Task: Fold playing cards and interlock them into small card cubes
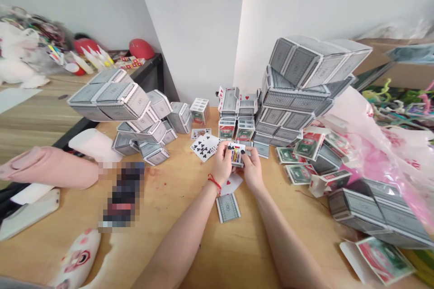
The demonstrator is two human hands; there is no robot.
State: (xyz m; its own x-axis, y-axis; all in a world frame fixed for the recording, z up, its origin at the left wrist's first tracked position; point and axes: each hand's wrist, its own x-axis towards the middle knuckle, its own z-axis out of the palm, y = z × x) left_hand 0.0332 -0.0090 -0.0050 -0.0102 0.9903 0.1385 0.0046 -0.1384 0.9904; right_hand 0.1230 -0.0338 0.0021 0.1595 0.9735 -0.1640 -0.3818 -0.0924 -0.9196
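Note:
Both hands are closed on playing cards (237, 157), with a face card on top facing me. My left hand (223, 165), a red string bracelet at its wrist, grips the left edge. My right hand (252, 169) pinches the right edge, its thumb on the card's face. How many cards are held cannot be made out. Below the hands lies a white card with a red heart (233, 184), partly covered by the left wrist. Nearer me rests a grey-patterned card (228, 208), back up. Just left of the hands, club cards (203, 148) overlap face up.
Box shapes built of grey-backed cards form a stack at left (118, 99) and a taller leaning stack at right (291, 95). Card boxes (226, 130) stand behind the hands; more card boxes (300, 174) lie at right. A pink case (50, 167) sits far left.

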